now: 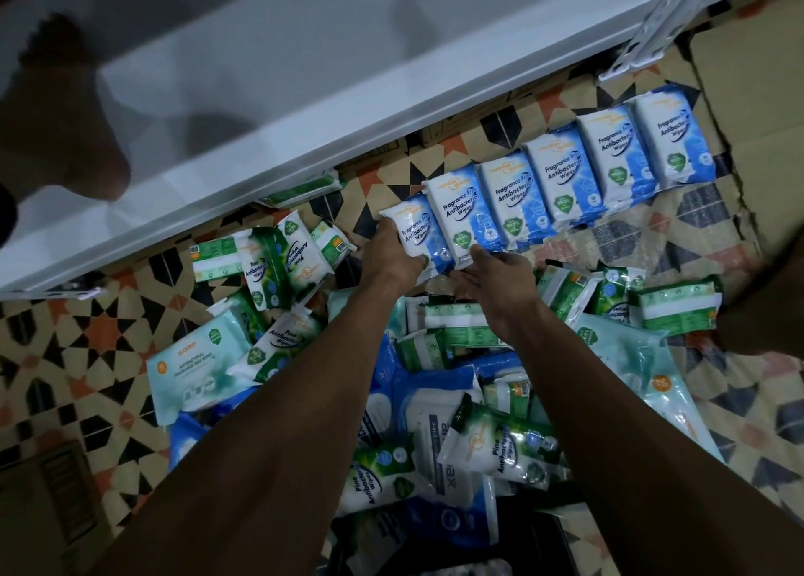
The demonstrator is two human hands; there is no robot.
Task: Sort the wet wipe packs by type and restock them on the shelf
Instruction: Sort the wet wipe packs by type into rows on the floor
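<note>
Several blue-and-white "Fragrance Free Antibacterial Wipes" packs [561, 175] stand in an overlapping row on the patterned floor, running up to the right. My left hand [391, 253] grips the row's nearest pack [417, 232] at its left edge. My right hand [496, 279] lies open with straight fingers against the bottom edge of the second pack [461, 214]. Green "Pine Antibacterial Wipes" packs [269, 266] lie loose to the left, and more lie under my forearms [500, 449]. A pale teal "guardian" pack [191, 366] lies at the left of the heap.
A white metal shelf [304, 110] slants across the top, with its bracket [661, 23] at the upper right. A cardboard box [748, 110] stands at the right. Mixed packs are heaped on the tiled floor [87, 327] below my arms. A dark crate edge [535, 532] is at the bottom.
</note>
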